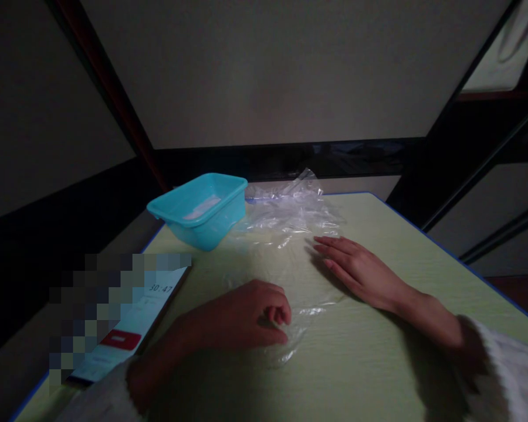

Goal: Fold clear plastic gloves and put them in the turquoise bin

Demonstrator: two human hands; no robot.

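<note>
A clear plastic bag or sheet (297, 211) lies spread over the table, crumpled at its far end and flatter toward me. My left hand (257, 313) rests at its near part, fingers loosely curled and the thumb apart from them; I see nothing gripped there. On the right, my right hand (363, 269) is stretched out palm down, fingertips by the right edge of the plastic. Its fingers are extended and hold nothing. Whether those fingertips press on the film cannot be made out.
A turquoise plastic basin (226, 220) with something whitish inside stands at the back left. Left of my left forearm lies a phone (154, 308) with a lit screen, partly pixelated. The pale green table (365, 363) has a blue edge; a panelled wall (268, 76) rises behind it.
</note>
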